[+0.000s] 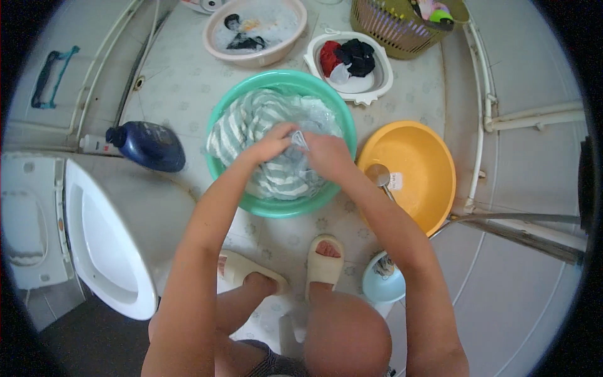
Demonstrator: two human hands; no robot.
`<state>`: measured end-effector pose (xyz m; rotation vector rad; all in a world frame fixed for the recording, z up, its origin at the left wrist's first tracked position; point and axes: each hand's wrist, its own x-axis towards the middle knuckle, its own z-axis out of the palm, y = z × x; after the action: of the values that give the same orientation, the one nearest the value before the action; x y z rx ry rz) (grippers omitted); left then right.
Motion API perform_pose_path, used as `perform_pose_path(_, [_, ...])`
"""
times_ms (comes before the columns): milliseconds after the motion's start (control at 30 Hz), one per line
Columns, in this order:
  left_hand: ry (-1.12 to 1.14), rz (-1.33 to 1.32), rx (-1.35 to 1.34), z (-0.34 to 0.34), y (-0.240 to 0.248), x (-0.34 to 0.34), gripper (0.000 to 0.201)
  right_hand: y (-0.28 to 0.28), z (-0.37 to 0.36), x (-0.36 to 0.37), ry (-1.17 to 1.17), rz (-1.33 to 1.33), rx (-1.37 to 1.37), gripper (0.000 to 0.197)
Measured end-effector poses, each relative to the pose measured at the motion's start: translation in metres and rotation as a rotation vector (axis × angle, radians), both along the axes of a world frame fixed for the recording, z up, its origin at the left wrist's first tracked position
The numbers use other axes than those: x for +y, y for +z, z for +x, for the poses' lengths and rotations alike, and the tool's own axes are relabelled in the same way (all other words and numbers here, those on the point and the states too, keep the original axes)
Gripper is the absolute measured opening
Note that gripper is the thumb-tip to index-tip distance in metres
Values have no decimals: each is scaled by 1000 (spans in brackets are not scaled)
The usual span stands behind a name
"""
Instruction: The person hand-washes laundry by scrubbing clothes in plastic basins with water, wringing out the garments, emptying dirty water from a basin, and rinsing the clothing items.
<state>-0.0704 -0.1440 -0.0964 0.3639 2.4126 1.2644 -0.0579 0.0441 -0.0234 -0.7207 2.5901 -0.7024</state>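
Observation:
A green basin point(218, 113) stands on the floor in front of me, with a grey-green and white striped cloth point(251, 116) heaped in it. Clear crinkled plastic point(317, 113), apparently a bag, lies over the cloth's right side. Above the heap, my left hand point(273, 143) and my right hand point(328, 154) meet. Their fingers are closed on a bunched, whitish see-through part of the plastic point(298, 139) between them. The fingertips of my right hand are partly hidden.
Right stands a yellow basin point(427, 182) with a shower head point(378, 174); nearby is a light-blue bowl point(383, 289). Beyond are a pink sudsy basin point(270, 58), a white basin point(384, 78) with dark and red cloths, and a green basket point(396, 34). Left are a blue bottle point(151, 146) and a toilet point(103, 232).

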Motion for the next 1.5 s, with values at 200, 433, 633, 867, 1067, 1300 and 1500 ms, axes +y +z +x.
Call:
perform_pose_path(200, [-8,269,-281,30,76,-27,80,94,12,-9,-28,-295,210,23])
perform_pose_path(433, [163,259,-20,66,167,-7,69,241,23,-26,-29,-447,564,24])
perform_pose_path(633, [304,115,220,56,213,-18,45,251,-7,-11,-34,-743,313,31])
perform_pose_path(867, [111,-488,332,65,112,-6,58,68,-13,32,-113,-234,244,48])
perform_pose_path(1067, [-242,-756,290,87,15,13,51,-50,17,7,122,364,131,76])
perform_pose_path(1300, [-106,-774,131,64,-37,32,46,-137,19,-22,52,396,259,76])
perform_pose_path(1500, [42,-598,-198,49,-26,39,45,-155,6,-21,25,283,292,66])
